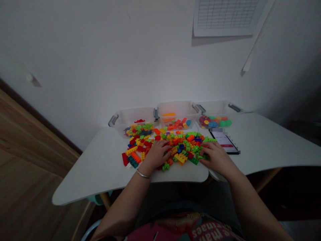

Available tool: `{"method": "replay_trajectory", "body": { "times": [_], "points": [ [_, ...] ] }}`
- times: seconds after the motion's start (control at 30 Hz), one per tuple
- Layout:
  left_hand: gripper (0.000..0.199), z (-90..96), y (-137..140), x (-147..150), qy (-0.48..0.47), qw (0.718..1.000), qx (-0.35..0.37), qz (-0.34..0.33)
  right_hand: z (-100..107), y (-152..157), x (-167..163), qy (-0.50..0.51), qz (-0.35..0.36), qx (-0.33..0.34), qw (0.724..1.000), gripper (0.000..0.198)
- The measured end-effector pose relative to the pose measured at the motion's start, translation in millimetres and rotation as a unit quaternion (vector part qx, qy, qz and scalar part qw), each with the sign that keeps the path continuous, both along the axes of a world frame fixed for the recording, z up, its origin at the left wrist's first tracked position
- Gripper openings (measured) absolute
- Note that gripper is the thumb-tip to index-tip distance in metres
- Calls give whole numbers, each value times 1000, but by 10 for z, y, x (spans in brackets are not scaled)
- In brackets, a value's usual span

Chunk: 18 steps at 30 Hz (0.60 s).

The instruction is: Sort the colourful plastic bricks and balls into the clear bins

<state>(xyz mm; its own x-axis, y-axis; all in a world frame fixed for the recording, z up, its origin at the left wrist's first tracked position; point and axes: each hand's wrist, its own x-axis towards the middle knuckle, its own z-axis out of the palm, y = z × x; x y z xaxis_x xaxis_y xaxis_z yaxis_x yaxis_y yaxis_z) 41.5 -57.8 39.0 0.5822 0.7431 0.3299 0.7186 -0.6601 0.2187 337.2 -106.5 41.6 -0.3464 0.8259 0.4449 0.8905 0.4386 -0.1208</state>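
A heap of colourful toy building bricks [180,157] lies on the white table in front of me. My left hand [157,154] rests over the middle-left of the heap, its fingers apart and reaching in among the bricks. At the right edge of the heap, my right hand [216,156] has its fingers curved and spread, with the tips by some green bricks [205,156]. Neither hand visibly grips a brick, though the undersides of the fingers are hidden. A bracelet circles my left wrist.
Three clear bins stand against the wall: the left bin [136,113] and middle bin [175,106] hold bricks and small pieces, the right bin [215,106] round coloured pieces. A tablet-like device [227,144] lies right of the heap. The white table [92,170] has a curved front edge.
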Motion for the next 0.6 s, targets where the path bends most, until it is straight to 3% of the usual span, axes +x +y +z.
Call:
{"method": "replay_trajectory", "body": {
  "times": [0.13,0.33,0.47,0.6],
  "points": [
    [27,15,-3,-1,-4,1000,-4,-1,-11,33,11,52,-10,10,999,8],
    [31,24,5,-4,-16,1000,-1,2,44,85,3,249,-8,-70,966,19],
    [31,29,10,-3,-30,1000,9,1,52,83,-96,413,-29,-138,900,33],
    [28,98,-5,12,-48,997,56,32,48,103,-233,587,-23,-154,795,47]
  ]
}}
